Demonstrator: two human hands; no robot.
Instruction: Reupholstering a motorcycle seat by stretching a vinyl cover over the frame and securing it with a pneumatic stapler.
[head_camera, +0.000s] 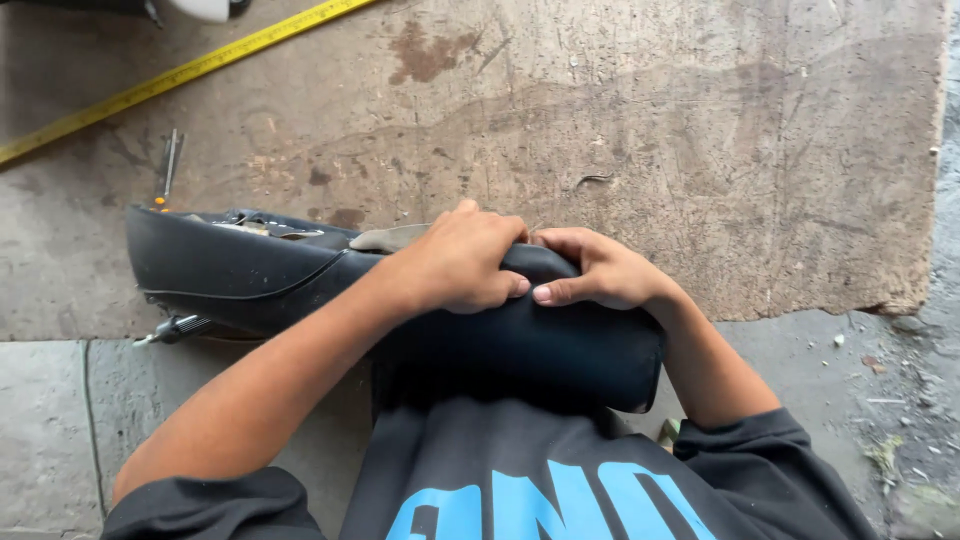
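Two hands grip the top edge of a black vinyl seat (420, 330): left hand (462, 262) curled over it, right hand (595, 272) beside it pinching the cover, fingertips nearly touching. Seat lies on its side across the person's lap, against a worn wooden board (700, 130). Yellow tape measure (180, 75) lies well apart, a screwdriver (168, 168) near the seat's far end.

A worn, stained wooden board (650, 130) lies on a grey concrete floor (60, 430) in flat daylight. A yellow tape measure (180, 75) stretches diagonally across the board's upper left corner.
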